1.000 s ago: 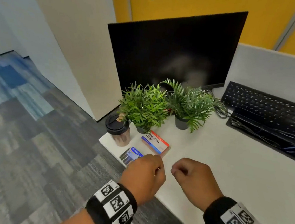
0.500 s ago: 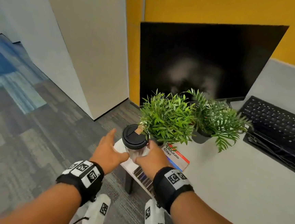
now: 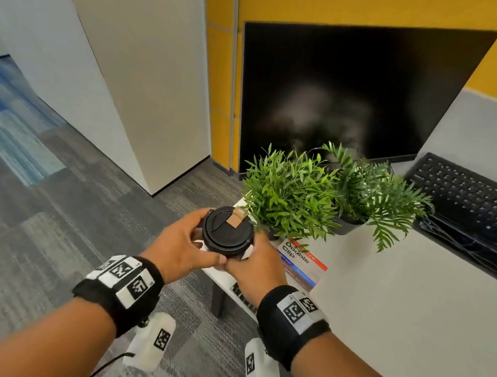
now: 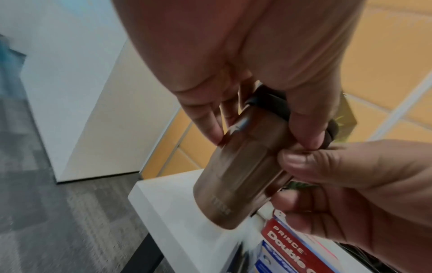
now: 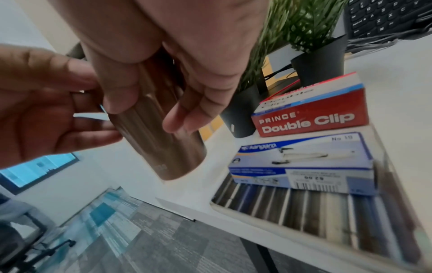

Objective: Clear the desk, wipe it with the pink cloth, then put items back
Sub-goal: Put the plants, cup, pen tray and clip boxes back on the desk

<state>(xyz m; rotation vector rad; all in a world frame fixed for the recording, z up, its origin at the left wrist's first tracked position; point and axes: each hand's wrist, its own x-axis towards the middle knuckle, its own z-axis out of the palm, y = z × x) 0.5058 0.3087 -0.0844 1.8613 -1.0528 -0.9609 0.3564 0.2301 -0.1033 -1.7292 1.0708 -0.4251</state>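
Note:
A brown cup with a black lid is over the desk's near left corner. Both hands hold it. My left hand wraps its left side, fingers and thumb curled round the body just under the lid. My right hand grips its right side, thumb in front. In the right wrist view the cup is tilted and its base appears clear of the desktop. No pink cloth is in view.
A red Double Clip box, a blue stapler box and a clear case of pens lie beside the cup. Two potted plants stand behind it. Further back are the monitor and the keyboard.
Both hands moved from the desk's front edge to the cup. The right hand took hold first, then the open left hand closed round it. The cup has risen a little.

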